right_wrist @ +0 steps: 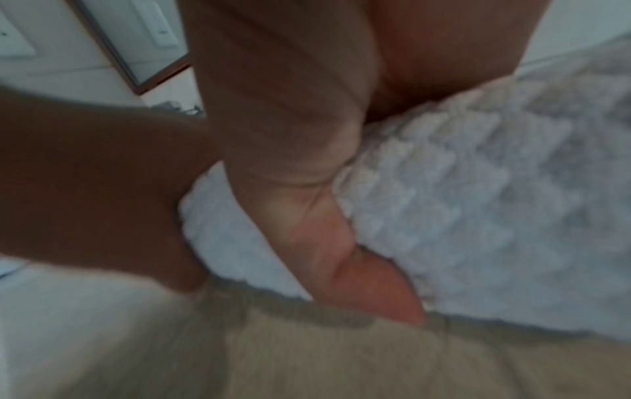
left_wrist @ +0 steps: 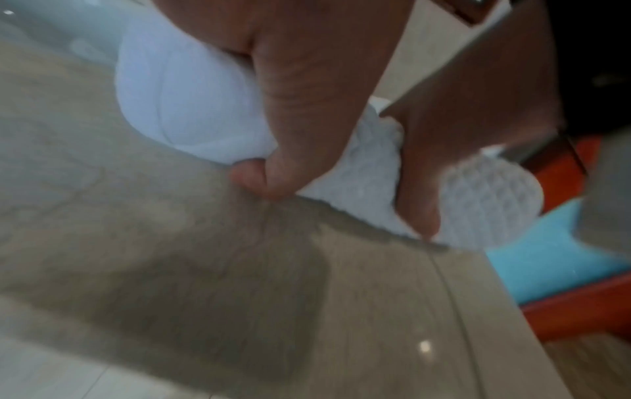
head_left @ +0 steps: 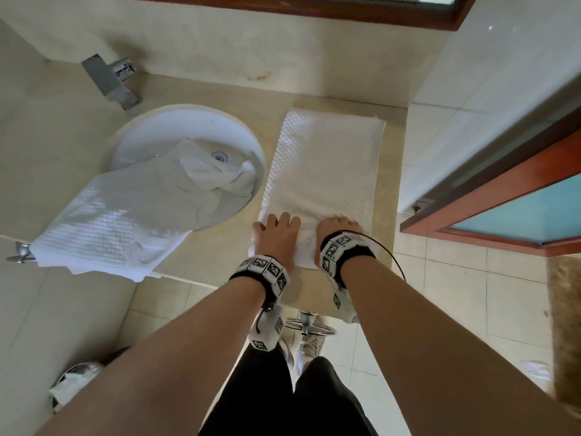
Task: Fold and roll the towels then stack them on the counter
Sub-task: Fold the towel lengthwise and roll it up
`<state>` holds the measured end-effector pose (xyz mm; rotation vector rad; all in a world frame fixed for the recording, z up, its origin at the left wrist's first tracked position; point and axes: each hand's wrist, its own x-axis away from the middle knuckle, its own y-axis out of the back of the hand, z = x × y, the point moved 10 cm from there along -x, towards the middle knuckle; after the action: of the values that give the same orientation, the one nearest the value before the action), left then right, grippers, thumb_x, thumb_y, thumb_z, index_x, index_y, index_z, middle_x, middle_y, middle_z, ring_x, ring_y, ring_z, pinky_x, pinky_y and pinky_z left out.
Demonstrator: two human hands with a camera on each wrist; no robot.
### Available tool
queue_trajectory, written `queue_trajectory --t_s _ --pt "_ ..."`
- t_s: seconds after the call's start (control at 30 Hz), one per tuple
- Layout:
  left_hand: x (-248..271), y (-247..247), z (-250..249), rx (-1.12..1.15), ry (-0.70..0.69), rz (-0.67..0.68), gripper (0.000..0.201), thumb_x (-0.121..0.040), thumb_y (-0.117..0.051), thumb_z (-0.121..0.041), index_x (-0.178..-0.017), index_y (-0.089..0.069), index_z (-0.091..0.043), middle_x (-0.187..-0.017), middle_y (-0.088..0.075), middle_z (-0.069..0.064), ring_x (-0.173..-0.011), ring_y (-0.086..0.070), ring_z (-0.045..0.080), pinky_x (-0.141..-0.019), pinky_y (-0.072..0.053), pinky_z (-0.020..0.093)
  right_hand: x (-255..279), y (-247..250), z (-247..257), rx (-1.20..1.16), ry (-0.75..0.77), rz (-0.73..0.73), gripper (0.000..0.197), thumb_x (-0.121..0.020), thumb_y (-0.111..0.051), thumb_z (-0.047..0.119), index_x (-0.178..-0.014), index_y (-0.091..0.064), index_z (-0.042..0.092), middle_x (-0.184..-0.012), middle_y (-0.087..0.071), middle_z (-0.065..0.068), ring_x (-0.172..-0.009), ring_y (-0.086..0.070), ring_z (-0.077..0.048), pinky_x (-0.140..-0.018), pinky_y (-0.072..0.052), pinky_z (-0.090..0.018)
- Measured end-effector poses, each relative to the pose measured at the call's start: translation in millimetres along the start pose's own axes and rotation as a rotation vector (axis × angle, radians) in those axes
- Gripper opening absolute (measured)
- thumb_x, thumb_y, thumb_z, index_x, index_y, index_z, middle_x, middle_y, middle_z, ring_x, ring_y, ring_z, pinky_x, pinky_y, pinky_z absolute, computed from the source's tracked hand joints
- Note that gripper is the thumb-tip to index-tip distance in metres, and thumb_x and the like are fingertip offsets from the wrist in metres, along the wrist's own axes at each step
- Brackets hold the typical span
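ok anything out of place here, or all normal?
One thing: the second towel is crumpled, one end slumped into the sink, the other overhanging the counter edge. The folded towel lies flat and straight, both hands at its near end.

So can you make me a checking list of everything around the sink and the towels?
Surface: beige counter, round white sink set in it.
Job's things: folded towel flat on the counter, near end rolled; crumpled towel draped from the sink over the counter's front edge.
Clutter: nothing seen.
Hands: left hand and right hand both curl over the roll.
Cables: black cable loops from the right wristband.
Surroundings: faucet, wood-framed mirror, tiled floor.
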<state>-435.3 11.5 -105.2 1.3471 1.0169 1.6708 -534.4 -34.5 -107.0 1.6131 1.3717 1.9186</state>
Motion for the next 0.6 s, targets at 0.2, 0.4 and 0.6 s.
queue_trajectory --t_s 0.2,0.4,0.6 --pt "-29.4 -3.7 3.0 0.102 -0.059 0.242 0.07 -0.073 -0.074 -0.027 -0.132 -0.038 -0.03 -0.134 -0.042 -0.004 -0.122 -0.039 0.027 -0.101 -0.036 0.053 18.0 7.8 8.7 0.028 -0.054 -0.325 0.043 -0.084 -0.059 0.013 -0.125 -0.047 0.011 -0.121 -0.05 -0.016 -0.11 -0.049 -0.036 -0.096 -0.04 -0.048" --pt "-26.4 1.4 -0.4 0.031 -0.072 0.22 0.08 -0.07 -0.076 -0.029 -0.138 -0.035 -0.024 -0.141 -0.038 0.005 -0.125 -0.038 0.031 -0.105 -0.034 0.051 0.6 5.0 3.9 -0.027 -0.012 -0.174 0.059 -0.083 -0.063 0.019 -0.137 -0.04 0.009 -0.134 -0.048 -0.014 -0.121 -0.045 -0.033 -0.104 -0.037 -0.046" --pt "1.9 15.5 -7.8 -0.131 -0.135 -0.108 0.059 -0.076 -0.068 -0.024 -0.129 -0.042 -0.018 -0.126 -0.043 0.008 -0.111 -0.043 0.032 -0.095 -0.037 0.048 -9.6 2.0 2.5 -0.059 0.078 -0.008 0.054 -0.079 -0.064 0.028 -0.131 -0.054 0.017 -0.13 -0.06 -0.009 -0.115 -0.058 -0.03 -0.096 -0.046 -0.04"
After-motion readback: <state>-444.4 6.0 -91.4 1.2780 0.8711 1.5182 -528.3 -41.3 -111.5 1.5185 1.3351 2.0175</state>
